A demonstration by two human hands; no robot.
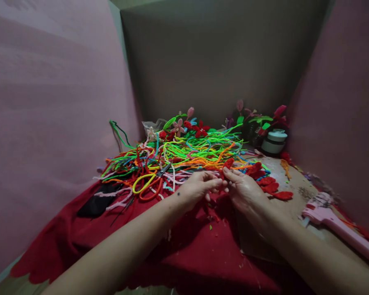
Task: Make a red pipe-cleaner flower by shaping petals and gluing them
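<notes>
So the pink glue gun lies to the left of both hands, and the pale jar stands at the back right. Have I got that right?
Not quite: the pink glue gun lies to the right, past the right hand, as the head view shows. The pale jar does stand at the back right.

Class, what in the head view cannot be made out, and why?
In the head view:
Red fuzzy piece: lower end, hidden by fingers of the left hand and right hand.
Pink glue gun: near end, cut off by the right edge.
Black flat object: partly covered by pink stems.
Specks: too small to identify.
</notes>
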